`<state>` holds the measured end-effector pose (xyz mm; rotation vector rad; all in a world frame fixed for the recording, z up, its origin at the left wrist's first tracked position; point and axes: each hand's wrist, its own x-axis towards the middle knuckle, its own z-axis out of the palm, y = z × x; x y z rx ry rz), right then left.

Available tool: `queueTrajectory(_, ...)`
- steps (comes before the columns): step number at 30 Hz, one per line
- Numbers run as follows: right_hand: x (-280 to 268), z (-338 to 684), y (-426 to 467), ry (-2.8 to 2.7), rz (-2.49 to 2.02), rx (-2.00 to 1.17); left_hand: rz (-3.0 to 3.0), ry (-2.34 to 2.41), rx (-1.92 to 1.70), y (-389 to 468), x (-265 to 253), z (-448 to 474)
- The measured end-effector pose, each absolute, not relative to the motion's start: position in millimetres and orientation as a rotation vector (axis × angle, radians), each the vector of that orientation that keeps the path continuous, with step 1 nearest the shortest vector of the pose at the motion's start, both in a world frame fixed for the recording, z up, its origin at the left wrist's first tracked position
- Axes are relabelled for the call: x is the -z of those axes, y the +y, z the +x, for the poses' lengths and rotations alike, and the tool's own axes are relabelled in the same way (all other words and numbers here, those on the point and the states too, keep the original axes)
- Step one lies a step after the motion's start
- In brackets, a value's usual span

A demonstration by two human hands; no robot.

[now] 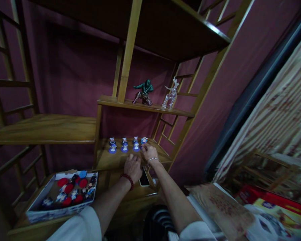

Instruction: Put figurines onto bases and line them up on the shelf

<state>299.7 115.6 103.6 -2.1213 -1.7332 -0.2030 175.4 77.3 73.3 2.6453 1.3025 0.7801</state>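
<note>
My right hand (149,152) is at the right end of two short rows of small figurines on the low shelf, its fingers pinching a blue-and-white figurine (143,140) that looks tilted. Beside it in the front row stands a white figurine (136,146) on a purple base. Farther left are another front figurine (124,147) and the leftmost one (112,148). Behind them stand darker-bodied figurines (124,140). My left hand (133,166) rests at the shelf's front edge, fingers curled under; its fingertips are hidden, so I cannot see whether they hold anything.
A phone (144,177) lies below the shelf, between my forearms. At lower left sits an open box (62,214) of figurines and red and blue discs. The shelf above holds a green-hooded figure (145,90) and a clear deer (171,95). A wooden post (190,129) bounds the right.
</note>
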Motion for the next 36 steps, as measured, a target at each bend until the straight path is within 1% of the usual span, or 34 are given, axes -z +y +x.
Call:
queueTrajectory(8, -82, 271, 120, -1.637, -2.108, 0.057, 2.613, 1.467, -0.953, 68, -63, 135)
queueTrajectory(16, -75, 263, 124, -1.578, -2.172, 0.181, 2.601, 1.585, -1.023, 75, -58, 101)
queueTrajectory(22, -77, 259, 130, -1.526, -2.247, 0.194, 2.622, 1.52, -1.061, 83, -54, 97)
queueTrajectory(28, -80, 253, 136, -1.47, -2.318, 0.144, 2.64, 1.499, -1.096, 86, -50, 98)
queueTrajectory(36, -82, 251, 135, -1.453, -2.309, 0.105, 2.65, 1.501, -1.116, 86, -50, 98)
